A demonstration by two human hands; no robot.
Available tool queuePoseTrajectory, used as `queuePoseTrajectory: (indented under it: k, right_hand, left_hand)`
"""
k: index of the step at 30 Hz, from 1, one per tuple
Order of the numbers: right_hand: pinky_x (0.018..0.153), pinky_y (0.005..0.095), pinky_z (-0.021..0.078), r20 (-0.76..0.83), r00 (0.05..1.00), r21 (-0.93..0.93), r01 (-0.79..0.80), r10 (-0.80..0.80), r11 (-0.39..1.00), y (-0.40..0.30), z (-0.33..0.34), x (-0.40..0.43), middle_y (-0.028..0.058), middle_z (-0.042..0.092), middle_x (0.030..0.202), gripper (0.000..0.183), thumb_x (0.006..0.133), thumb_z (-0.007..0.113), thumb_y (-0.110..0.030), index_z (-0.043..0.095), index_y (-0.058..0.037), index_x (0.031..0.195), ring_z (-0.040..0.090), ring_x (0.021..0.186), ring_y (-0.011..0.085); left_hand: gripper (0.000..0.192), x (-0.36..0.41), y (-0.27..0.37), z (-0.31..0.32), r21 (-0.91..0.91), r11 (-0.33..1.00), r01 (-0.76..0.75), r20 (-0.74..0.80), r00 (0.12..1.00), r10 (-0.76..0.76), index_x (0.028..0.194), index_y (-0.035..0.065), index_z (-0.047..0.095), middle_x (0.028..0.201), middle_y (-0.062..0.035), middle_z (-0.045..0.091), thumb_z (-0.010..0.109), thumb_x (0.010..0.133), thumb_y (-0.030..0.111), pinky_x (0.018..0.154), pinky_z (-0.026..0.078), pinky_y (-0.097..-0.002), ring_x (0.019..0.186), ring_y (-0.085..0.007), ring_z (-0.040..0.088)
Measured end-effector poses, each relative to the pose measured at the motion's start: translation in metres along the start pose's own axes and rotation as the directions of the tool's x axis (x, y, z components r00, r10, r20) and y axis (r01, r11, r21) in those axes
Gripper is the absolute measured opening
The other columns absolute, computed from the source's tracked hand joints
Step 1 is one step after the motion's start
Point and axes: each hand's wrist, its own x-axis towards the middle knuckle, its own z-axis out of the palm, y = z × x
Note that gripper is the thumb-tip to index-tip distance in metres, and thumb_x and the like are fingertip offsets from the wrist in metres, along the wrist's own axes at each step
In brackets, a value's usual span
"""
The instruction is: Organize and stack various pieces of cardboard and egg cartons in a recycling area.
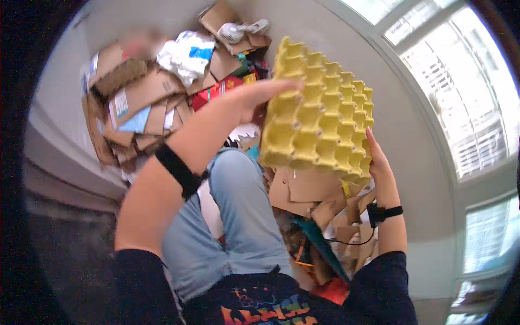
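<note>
A stack of yellow egg trays [321,118], apparently moulded pulp, is held up tilted before me, its rows of cups facing me. My left hand [268,95] is at its left edge, blurred, with the fingers stretched out over the cups; whether it grips the trays cannot be told. On the far side, my right hand [375,156] holds the right edge, its thumb or a finger showing beside the cups. Behind and below the trays lie flattened cardboard pieces [304,187].
Flattened cardboard boxes [142,93] are heaped at the upper left, with a silver-white plastic bag [187,57] on top. A red printed package [217,93] lies beside them. At the lower right are a teal sheet [323,245] and a red item [333,290]. A wall and windows [459,89] stand at right.
</note>
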Motion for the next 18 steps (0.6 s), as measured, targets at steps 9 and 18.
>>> queuePoseTrajectory:
  k: [9,18]
  right_hand:
    - [0.079,0.0305,0.0468,-0.116,0.968,-0.088,0.211,-0.221,0.974,0.004,-0.013,0.006,0.0138,0.054,0.109,0.064,0.078,0.064,-0.037,0.039,0.0036,0.121,0.055,0.097,0.0183]
    - [0.086,0.0300,0.0427,-0.075,0.940,0.205,0.341,-0.332,0.918,0.049,-0.014,0.025,0.0161,0.050,0.115,0.077,0.073,0.070,-0.031,0.029,0.0000,0.131,0.051,0.103,0.0201]
  left_hand:
    - [0.045,0.017,0.006,0.001,-0.004,0.994,0.108,-0.139,0.984,-0.108,0.118,0.0048,0.046,0.109,-0.0092,0.056,0.062,0.079,0.022,0.082,0.047,-0.0387,0.096,-0.0221,0.057]
    - [0.056,0.024,-0.009,0.004,-0.183,0.980,0.071,-0.264,0.957,-0.119,0.129,0.0069,0.034,0.126,-0.0124,0.044,0.043,0.088,0.044,0.091,0.042,-0.0426,0.112,-0.0281,0.047]
